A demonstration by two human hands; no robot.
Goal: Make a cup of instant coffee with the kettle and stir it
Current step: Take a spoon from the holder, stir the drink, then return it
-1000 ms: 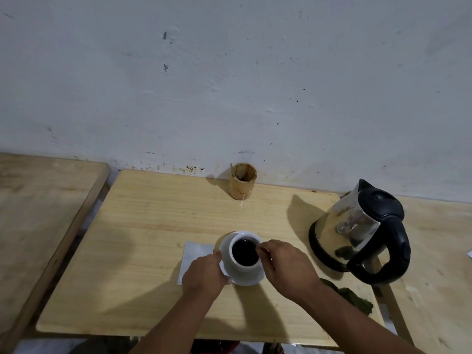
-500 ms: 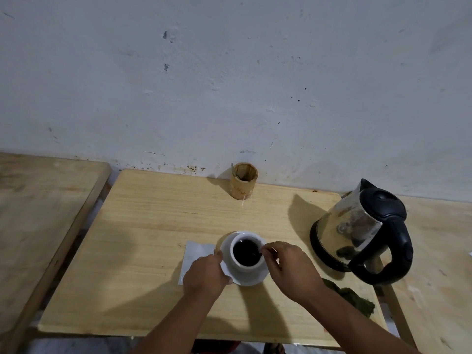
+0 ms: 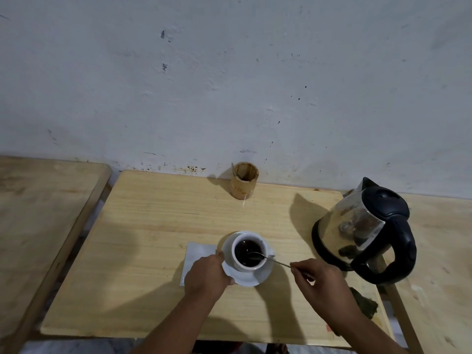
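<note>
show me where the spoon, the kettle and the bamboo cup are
spoon (image 3: pixel 255 256), head view, on its bowl over the coffee.
kettle (image 3: pixel 347 226), head view, on its shiny steel side.
bamboo cup (image 3: pixel 243 188), head view, on its front wall.

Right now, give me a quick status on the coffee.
Left hand steadies saucer. Right hand pinches spoon, bowl in the dark coffee in cup. Kettle stands clear to the right.

No legible text anywhere
</note>
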